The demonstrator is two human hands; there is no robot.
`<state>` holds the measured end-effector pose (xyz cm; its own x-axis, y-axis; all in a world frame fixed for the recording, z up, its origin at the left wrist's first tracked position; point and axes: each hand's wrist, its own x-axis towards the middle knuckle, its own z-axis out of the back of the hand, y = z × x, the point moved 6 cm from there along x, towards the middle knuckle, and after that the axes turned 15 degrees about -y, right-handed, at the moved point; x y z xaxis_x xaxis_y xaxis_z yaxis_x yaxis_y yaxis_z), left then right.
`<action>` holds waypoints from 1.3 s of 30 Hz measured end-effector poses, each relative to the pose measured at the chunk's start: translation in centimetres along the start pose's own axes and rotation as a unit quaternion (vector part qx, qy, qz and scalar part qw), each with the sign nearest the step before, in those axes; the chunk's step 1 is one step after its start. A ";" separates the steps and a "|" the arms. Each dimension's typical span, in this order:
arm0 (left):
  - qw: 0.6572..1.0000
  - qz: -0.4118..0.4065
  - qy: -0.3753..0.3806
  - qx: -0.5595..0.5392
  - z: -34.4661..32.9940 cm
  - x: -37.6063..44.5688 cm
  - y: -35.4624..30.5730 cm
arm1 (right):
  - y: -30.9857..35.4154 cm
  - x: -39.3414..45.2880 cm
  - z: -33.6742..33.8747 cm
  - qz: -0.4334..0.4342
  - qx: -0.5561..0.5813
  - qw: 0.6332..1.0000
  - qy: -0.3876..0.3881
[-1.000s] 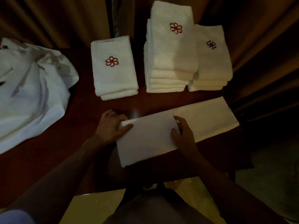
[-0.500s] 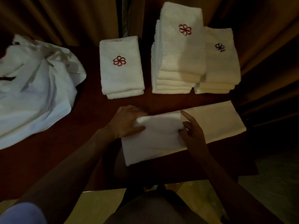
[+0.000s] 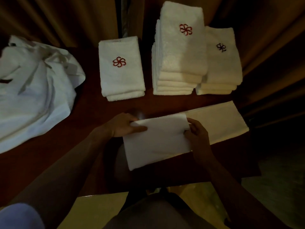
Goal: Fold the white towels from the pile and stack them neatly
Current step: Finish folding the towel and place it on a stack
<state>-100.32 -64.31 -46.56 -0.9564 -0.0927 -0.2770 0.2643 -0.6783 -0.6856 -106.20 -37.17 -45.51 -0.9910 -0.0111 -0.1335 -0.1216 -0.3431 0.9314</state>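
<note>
A long white towel (image 3: 214, 124) lay across the near edge of the dark red table (image 3: 92, 113), running from the centre out toward 3 o'clock. Its left part was folded over into a flap, doubled on the strip beneath. The left hand (image 3: 123, 125) gripped the flap's far left corner, thumb flat on top and fingers curled under the edge. The right hand (image 3: 197, 133) pinched the flap's right edge between thumb and curled fingers, at the line where the doubled part met the single layer. How tightly either hand pressed could not be told in the dim light.

At 12 o'clock from the hands stood a tall stack (image 3: 179, 52) of folded towels, its top one bearing a red flower mark. Touching it at 1 o'clock was a lower stack (image 3: 222, 68) with a dark mark. At 11 o'clock, apart from both, sat a short stack (image 3: 121, 70) of two towels, also red-marked. The unfolded pile (image 3: 33, 90) spread over the table at 9 o'clock. Brown curtains (image 3: 66, 19) hung behind the table.
</note>
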 end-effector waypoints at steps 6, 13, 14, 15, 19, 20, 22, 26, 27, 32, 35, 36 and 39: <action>0.982 -0.060 -0.104 0.143 0.6 -0.4 1.2 | -1.3 -0.5 -0.1 -0.007 -0.062 0.998 0.016; 0.956 -0.060 -0.270 0.099 0.4 -1.4 3.0 | -0.5 -0.4 -0.7 0.052 -0.140 0.988 -0.026; 0.957 -0.073 -0.269 0.078 0.2 -1.7 3.2 | -0.5 -0.3 -0.8 0.059 -0.151 0.987 -0.026; 0.956 -0.095 -0.267 0.071 0.1 -1.9 3.3 | -0.4 -0.1 -0.9 0.074 -0.160 0.984 -0.024; 0.956 -0.116 -0.260 0.073 0.1 -2.0 3.3 | -0.3 0.6 -1.4 0.114 -0.172 0.978 -0.026; 0.957 -0.108 -0.259 0.078 0.2 -2.1 3.6 | -0.4 0.7 -1.6 0.114 -0.173 0.978 -0.023; 0.956 -0.102 -0.259 0.089 0.3 -2.3 3.9 | -0.6 0.8 -1.8 0.121 -0.178 0.977 -0.011; 0.934 -0.097 -0.302 0.164 0.2 -3.7 3.9 | -1.1 0.7 -2.2 0.120 -0.182 0.976 0.023; 0.924 -0.095 -0.316 0.192 0.0 -4.0 3.8 | -1.2 0.7 -2.4 0.119 -0.191 0.974 0.025; 0.905 -0.075 -0.345 0.237 -0.7 -4.8 3.5 | -1.3 -0.5 -2.9 0.184 -0.248 0.951 -0.009; 0.906 -0.032 -0.338 0.254 -0.6 -5.0 3.4 | -1.3 -1.3 -2.9 0.206 -0.267 0.940 -0.046; 0.905 -0.005 -0.335 0.263 -0.5 -5.0 3.1 | -1.3 -1.5 -2.9 0.205 -0.267 0.940 -0.057; 0.910 0.117 -0.333 0.216 -0.9 -5.4 2.0 | -1.4 -1.5 -3.2 0.206 -0.256 0.942 -0.067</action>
<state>-94.55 -64.53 -47.01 -0.7814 -0.5950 0.1881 0.5340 -0.7936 -0.2917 -104.34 -39.64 -47.69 -0.9509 -0.1351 0.2786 0.2830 -0.7442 0.6051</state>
